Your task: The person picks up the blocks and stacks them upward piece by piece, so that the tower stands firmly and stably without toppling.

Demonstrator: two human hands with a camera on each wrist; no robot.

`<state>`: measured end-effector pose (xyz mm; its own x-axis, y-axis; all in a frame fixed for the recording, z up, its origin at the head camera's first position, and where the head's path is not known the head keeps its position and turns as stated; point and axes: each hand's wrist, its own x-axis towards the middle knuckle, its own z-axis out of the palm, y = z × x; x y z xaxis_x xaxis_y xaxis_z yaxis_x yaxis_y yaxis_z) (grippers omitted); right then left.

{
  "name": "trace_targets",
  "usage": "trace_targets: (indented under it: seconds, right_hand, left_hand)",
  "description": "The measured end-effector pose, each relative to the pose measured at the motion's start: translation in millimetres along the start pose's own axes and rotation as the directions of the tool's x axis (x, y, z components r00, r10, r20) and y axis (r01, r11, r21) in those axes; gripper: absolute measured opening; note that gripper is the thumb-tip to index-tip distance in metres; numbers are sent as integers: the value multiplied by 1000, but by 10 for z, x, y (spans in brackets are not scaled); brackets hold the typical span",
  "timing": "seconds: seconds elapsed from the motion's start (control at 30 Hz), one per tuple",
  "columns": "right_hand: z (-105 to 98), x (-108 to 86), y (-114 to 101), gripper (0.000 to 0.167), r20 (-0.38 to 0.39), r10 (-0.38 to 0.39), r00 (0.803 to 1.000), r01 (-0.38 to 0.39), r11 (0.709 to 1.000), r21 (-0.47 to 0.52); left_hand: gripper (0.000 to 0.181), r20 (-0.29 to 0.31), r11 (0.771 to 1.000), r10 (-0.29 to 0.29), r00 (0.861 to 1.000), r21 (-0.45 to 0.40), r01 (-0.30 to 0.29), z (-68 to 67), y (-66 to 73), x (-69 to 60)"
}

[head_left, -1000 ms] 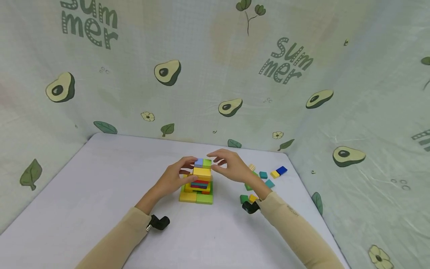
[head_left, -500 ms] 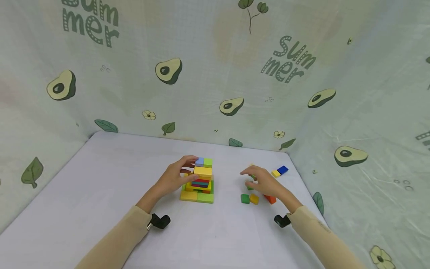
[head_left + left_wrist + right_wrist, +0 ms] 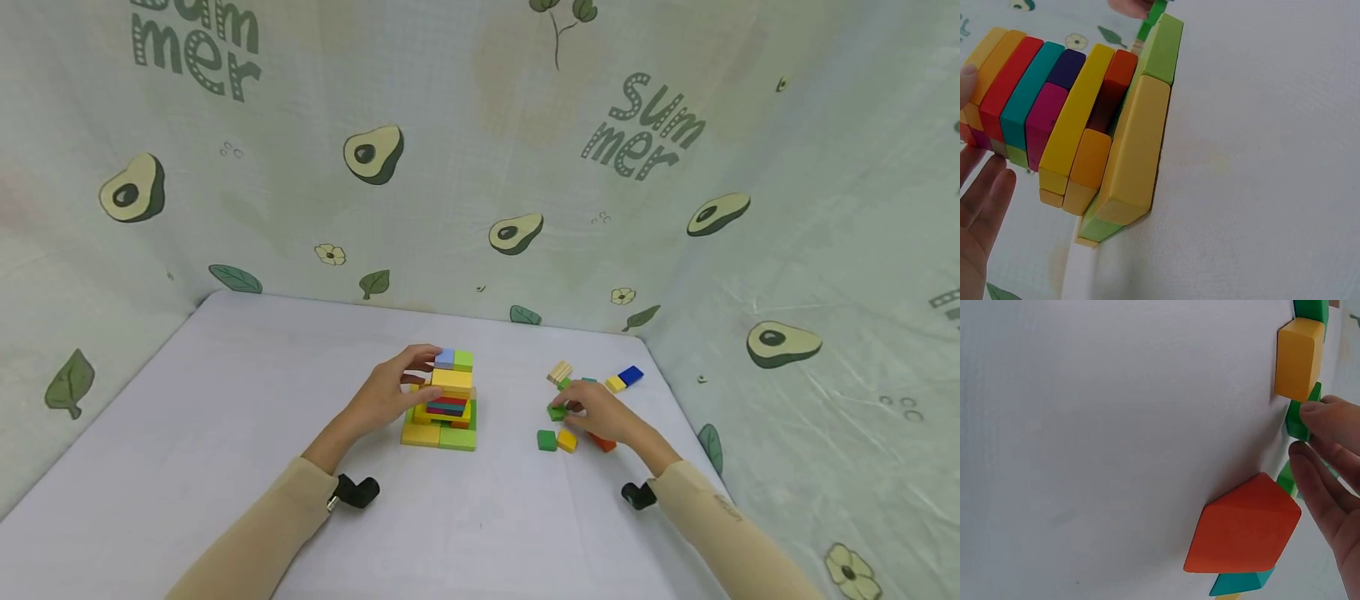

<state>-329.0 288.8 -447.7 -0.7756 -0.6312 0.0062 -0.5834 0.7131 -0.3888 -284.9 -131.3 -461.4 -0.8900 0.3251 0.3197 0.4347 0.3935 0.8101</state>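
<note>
A tower of coloured wooden blocks (image 3: 452, 383) stands on the table, a blue and a light green block on top. My left hand (image 3: 386, 393) is at its left side, thumb in front and fingers behind. In the left wrist view those fingers (image 3: 988, 194) are fairly straight beside the stacked layers, and the thumb lies by a yellow block. Over the loose blocks on the right, my right hand (image 3: 603, 414) pinches a small green block (image 3: 1298, 422) between thumb and fingers. The block is still down among the others, its far side partly hidden.
Near the right hand lie a dark green block (image 3: 547, 440), a yellow-orange block (image 3: 567, 441) and a red-orange block (image 3: 603, 443). Farther back are a pale striped piece (image 3: 559, 372), a yellow block (image 3: 615, 384) and a blue block (image 3: 631, 376). A printed cloth wall (image 3: 450, 275) borders the table.
My right hand has moved right, from beside the tower's top to the loose blocks, then lowered and closed its fingertips on a green block. The left hand has stayed at the tower.
</note>
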Motion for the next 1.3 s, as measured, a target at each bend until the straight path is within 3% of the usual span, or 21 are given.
trace_targets:
  seconds: [0.27,0.47,0.6,0.73,0.93,1.1,1.3]
  right_hand:
    - [45,10,37,27,-23,4,1000,-4,1000,13]
    - [44,-4,-91,27,-67,-42,997,41,999,-8]
    - [-31,50,-370,28,-159,-135,978,135,991,-8]
    - [-129,167,-776,27,-239,-218,946,226,974,7]
    - [-176,374,-1304,26,-275,-298,914,319,947,31]
    - [-125,541,-1545,26,-278,-337,899,352,936,4]
    - [-55,680,-1659,25,-294,-366,883,371,928,-41]
  left_hand:
    - [64,3,1000,1,1000,-1,-1,2,11,5]
    - [65,6,1000,-2,1000,-5,2,17,-1,5]
    - [65,6,1000,0,1000,-7,0,17,-8,5]
    - [65,0,1000,-2,1000,-11,2,9,-5,4]
    - [64,-2,1000,1,1000,-7,-1,-7,-1,0]
    - [65,1,1000,8,1000,-11,-8,-14,-13,-1]
    - [65,-1,1000,23,1000,-15,-23,-14,-27,16]
